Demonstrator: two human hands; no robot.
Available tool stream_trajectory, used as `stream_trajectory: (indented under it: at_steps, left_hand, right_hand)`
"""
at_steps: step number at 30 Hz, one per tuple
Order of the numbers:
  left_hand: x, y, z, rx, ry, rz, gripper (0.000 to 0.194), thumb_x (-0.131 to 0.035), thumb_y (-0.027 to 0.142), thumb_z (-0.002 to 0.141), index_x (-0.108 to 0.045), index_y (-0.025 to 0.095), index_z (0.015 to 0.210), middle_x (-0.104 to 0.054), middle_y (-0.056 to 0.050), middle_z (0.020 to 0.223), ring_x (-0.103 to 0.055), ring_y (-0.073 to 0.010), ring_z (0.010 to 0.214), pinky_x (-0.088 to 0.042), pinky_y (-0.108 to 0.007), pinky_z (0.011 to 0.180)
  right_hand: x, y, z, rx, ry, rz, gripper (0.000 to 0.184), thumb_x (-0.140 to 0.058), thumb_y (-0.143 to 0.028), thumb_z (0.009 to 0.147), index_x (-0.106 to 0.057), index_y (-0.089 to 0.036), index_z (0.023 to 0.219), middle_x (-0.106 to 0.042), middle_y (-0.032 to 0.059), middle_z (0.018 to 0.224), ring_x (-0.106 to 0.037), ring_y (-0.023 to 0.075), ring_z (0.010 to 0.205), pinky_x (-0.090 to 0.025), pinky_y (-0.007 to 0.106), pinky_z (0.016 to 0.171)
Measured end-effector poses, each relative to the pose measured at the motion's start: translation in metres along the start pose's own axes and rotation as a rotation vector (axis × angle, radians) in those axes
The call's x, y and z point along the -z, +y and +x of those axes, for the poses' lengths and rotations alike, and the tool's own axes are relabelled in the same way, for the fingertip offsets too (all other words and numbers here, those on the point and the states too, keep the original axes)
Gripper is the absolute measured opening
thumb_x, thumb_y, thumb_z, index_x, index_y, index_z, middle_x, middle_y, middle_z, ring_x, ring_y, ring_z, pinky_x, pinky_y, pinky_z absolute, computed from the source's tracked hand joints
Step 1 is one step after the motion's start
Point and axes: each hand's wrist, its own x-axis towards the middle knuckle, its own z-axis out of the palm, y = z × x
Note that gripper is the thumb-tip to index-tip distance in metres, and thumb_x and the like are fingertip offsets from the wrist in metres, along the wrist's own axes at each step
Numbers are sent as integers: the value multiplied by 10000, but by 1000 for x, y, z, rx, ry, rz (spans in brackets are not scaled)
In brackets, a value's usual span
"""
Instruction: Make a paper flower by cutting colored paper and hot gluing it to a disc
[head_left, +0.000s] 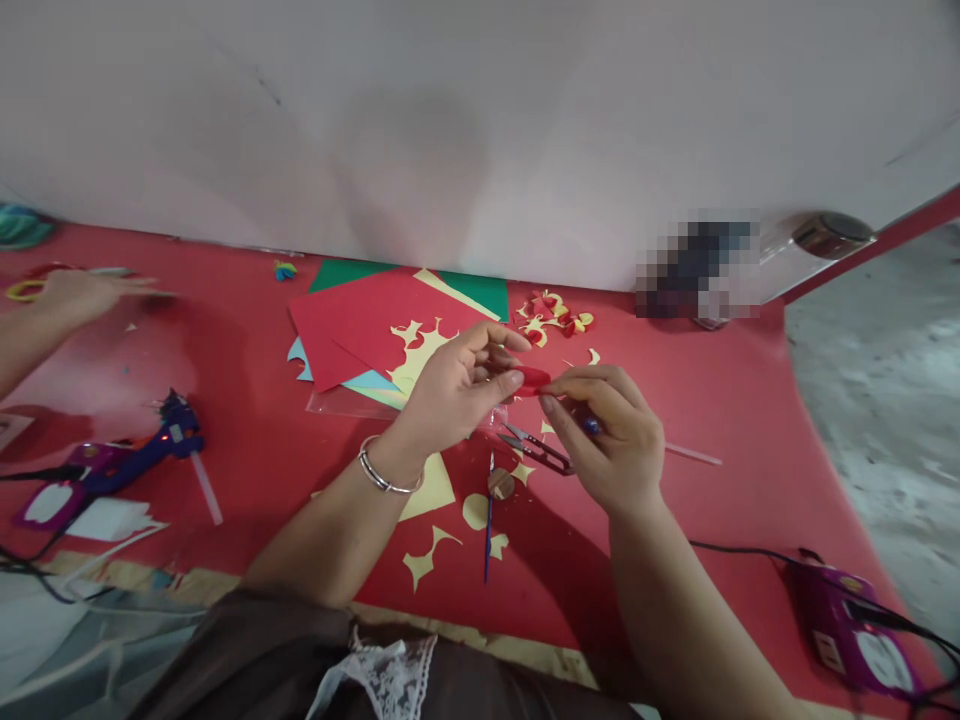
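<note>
A small piece of red paper [533, 380] is stretched between my hands above the table. My left hand [461, 385] pinches its left end between thumb and fingers, a silver bangle on that wrist. At the right end, the thumb and fingertips of my right hand [616, 432] grip it. Something blue shows partly under the right fingers; I cannot make out what. Thread snips [538, 450] lie just below the hands. Nearby are a thin blue stick [488, 545], a brown disc [501, 484] and a pale yellow paper circle [475, 512].
Paper sheets [341, 330] and curled red and yellow pieces [555, 318] lie toward the wall. A blue glue gun [150, 452] rests at left, near another person's hand [79, 297]. A purple box with cables [851, 625] sits at right; a clear bottle [799, 250] stands behind.
</note>
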Motion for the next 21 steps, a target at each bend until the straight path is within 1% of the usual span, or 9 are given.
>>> stream_trajectory:
  at_steps: [3, 6, 10, 12, 15, 19, 21]
  left_hand:
    - [-2, -1, -6, 5, -36, 11, 231, -723, 214, 962, -668, 227, 1186, -706, -31, 927, -717, -147, 814, -625, -280, 736]
    - [-3, -4, -11, 24, -45, 0, 262, -728, 226, 965, -650, 228, 1215, -720, -30, 943, -747, -155, 843, -644, -293, 777]
    - [-4, -7, -20, 65, -27, -47, 252, -737, 351, 1003, -651, 224, 1203, -717, -25, 918, -753, -155, 831, -666, -313, 803]
    - [-6, -10, -25, 55, -2, -27, 310, -798, 368, 962, -652, 234, 1201, -736, -26, 927, -757, -164, 861, -662, -309, 805]
    - [-9, -17, -31, 38, 53, 34, 389, -859, 296, 891, -645, 249, 1213, -757, -19, 932, -767, -173, 893, -655, -306, 810]
    - [-12, -30, -38, 80, 100, 16, 370, -832, 268, 904, -629, 237, 1212, -781, -24, 926, -782, -172, 843, -664, -312, 797]
    - [-13, -38, -42, 94, 109, -11, 362, -832, 283, 914, -630, 230, 1210, -785, -27, 930, -785, -165, 829, -665, -300, 789]
  right_hand:
    - [0, 0, -1, -131, -37, 137, 200, -706, -438, 1013, -726, -249, 951, -751, 79, 1004, -671, 182, 732, -588, 349, 646]
    - [-2, 1, -3, -231, -78, 238, 219, -740, -462, 978, -707, -247, 952, -734, 39, 877, -640, 164, 652, -554, 328, 598]
    - [-6, 1, -4, -281, -83, 292, 204, -773, -426, 939, -706, -236, 904, -646, -26, 682, -569, 129, 548, -485, 293, 551]
    - [-9, 3, -5, -313, -99, 307, 213, -786, -430, 924, -705, -235, 893, -609, -42, 642, -539, 122, 533, -451, 281, 528]
    - [-15, 9, -10, -376, -130, 361, 231, -798, -445, 917, -710, -236, 961, -607, -44, 663, -527, 121, 544, -432, 273, 515]
    - [-23, 18, -19, -430, -141, 446, 293, -810, -444, 923, -706, -232, 1097, -651, -35, 752, -545, 119, 576, -459, 272, 533]
    - [-26, 20, -24, -458, -159, 456, 314, -807, -455, 928, -719, -223, 1120, -666, -27, 769, -559, 119, 583, -476, 275, 544]
